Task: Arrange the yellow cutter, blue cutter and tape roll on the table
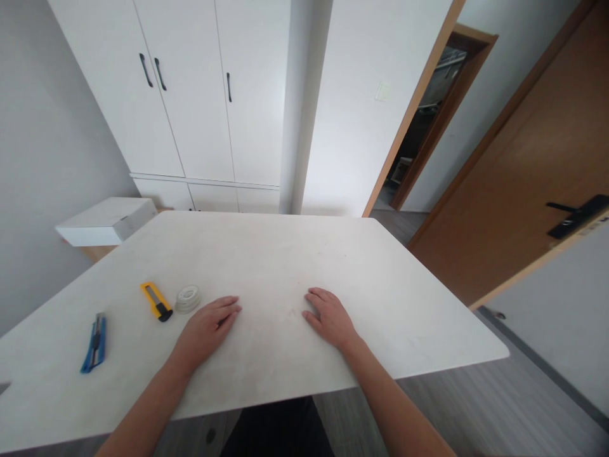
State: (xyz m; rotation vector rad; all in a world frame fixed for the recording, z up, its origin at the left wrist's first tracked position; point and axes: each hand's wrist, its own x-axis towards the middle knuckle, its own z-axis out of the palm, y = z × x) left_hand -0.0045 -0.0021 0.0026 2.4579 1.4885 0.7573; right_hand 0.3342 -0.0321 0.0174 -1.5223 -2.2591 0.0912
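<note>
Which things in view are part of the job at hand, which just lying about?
Likely in, by nearness to the hands:
- table, under left hand and right hand
- tape, beside left hand

Likely lying about:
- yellow cutter
- blue cutter
- box

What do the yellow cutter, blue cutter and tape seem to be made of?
Yellow cutter: probably smooth plastic, by its even colour; its grey strip looks like dull metal.
Blue cutter: likely plastic too, by its solid colour; finish unclear.
Tape: perhaps plastic film, slightly glossy, by its translucent look.
</note>
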